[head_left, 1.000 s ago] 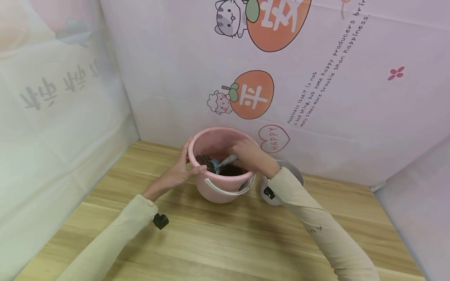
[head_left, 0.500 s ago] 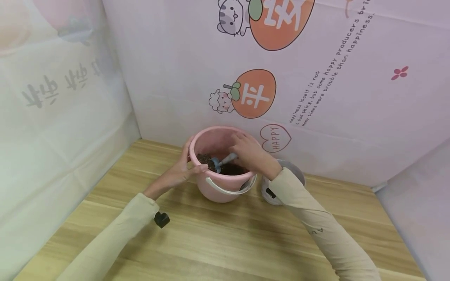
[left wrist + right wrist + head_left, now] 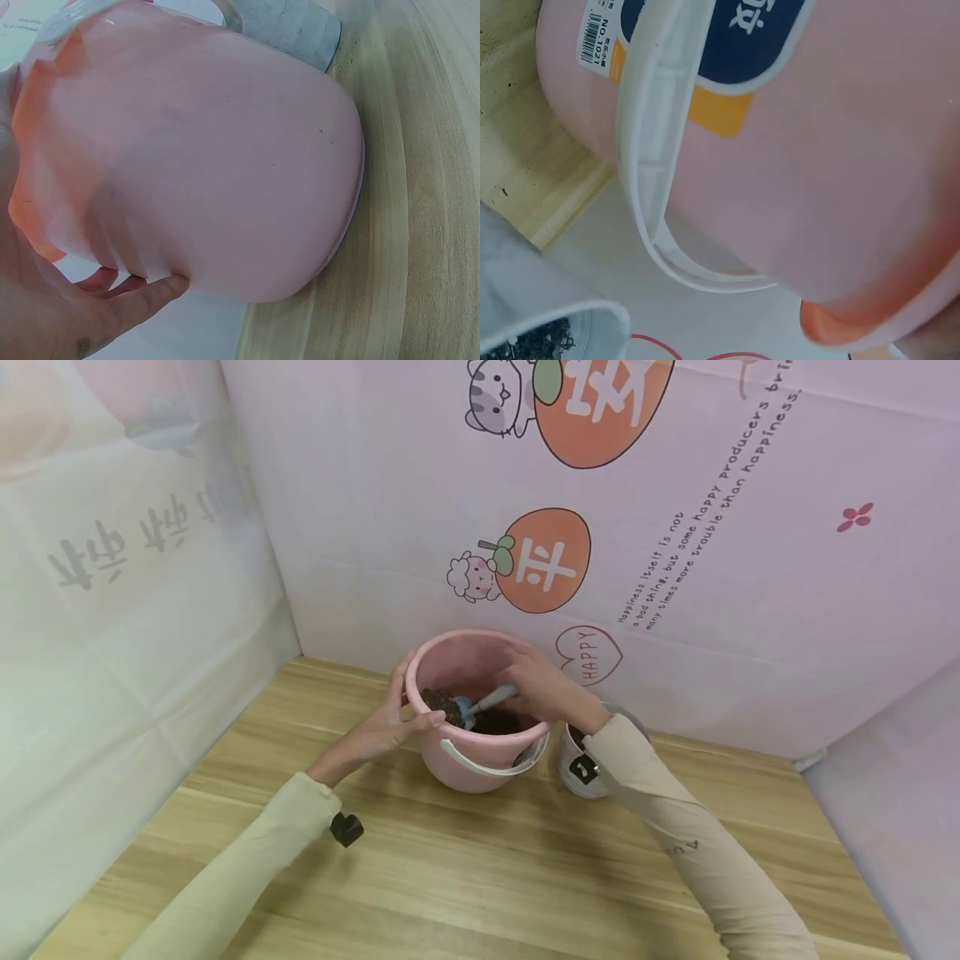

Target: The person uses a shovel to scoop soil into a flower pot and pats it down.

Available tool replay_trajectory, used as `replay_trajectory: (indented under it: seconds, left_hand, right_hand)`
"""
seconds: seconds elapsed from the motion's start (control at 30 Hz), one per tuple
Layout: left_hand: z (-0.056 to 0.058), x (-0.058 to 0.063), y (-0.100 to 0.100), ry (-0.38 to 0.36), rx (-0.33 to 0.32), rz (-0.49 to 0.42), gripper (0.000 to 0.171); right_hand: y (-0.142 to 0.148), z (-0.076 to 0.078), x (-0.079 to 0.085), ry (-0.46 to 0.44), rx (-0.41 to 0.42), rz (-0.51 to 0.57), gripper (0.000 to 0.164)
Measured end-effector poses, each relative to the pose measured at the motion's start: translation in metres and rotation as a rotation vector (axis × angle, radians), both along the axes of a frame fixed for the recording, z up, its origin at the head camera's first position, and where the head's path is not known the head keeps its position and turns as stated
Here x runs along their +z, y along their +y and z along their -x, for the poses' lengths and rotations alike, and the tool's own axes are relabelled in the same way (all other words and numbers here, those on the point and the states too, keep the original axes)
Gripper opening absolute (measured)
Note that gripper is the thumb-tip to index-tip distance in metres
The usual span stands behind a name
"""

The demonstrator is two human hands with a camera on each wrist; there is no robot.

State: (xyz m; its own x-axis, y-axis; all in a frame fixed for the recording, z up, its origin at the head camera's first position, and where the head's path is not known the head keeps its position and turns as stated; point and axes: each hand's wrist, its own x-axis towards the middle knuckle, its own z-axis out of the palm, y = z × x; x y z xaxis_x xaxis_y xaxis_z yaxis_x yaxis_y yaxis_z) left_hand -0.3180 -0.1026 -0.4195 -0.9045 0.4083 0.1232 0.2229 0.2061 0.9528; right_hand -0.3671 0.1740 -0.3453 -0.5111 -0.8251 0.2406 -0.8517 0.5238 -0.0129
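Note:
A pink bucket (image 3: 468, 768) with a white handle (image 3: 487, 767) stands on the wooden table, dark soil inside it. My left hand (image 3: 381, 728) grips its left side, thumb over the rim and fingers spread along the outer wall, as the left wrist view shows. Inside the bucket's mouth, my right hand (image 3: 546, 687) holds the grey handle of a small trowel (image 3: 495, 698). The trowel's blue end lies against a heap of dark soil (image 3: 442, 702) at the left; most of its blade is hidden. In the right wrist view, the right hand is almost wholly out of sight.
Right of the bucket, partly under my right wrist, stands a whitish pot (image 3: 540, 277) with dark soil (image 3: 546, 341) in it. A few crumbs lie on the tabletop (image 3: 450, 877). Printed cloth (image 3: 375, 527) closes off the back and sides.
My right hand has shifted slightly right, showing a little more of the trowel's handle and of the pot. The left hand keeps its grip, and the bucket stays put.

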Motion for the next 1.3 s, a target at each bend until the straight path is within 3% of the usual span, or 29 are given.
replay_trajectory:
  seconds: [0.1,0.23,0.37,0.7,0.97,1.3]
  left_hand:
    - [0.001,0.000,0.000,0.003,0.003,-0.001,0.116]
    - [0.002,0.000,0.001,0.016,0.005,-0.004,0.116]
    - [0.002,-0.001,0.000,0.020,0.004,-0.005,0.117]
    - [0.002,0.000,0.000,0.014,-0.003,0.002,0.115]
    - [0.000,0.000,-0.001,0.002,-0.001,0.003,0.114]
    - [0.000,0.000,0.000,0.004,0.001,0.012,0.118]
  right_hand:
    - [0.004,0.003,0.003,-0.073,-0.029,0.009,0.009]
    - [0.013,0.001,0.010,-0.151,-0.167,0.012,0.010]
    - [0.021,-0.002,0.017,-0.168,-0.252,0.009,0.010]
    - [0.037,-0.008,0.025,-0.183,-0.325,0.044,0.009]
    - [0.047,-0.014,0.030,-0.152,-0.336,0.087,0.023]
    - [0.054,-0.014,0.028,-0.132,-0.344,0.156,0.016]
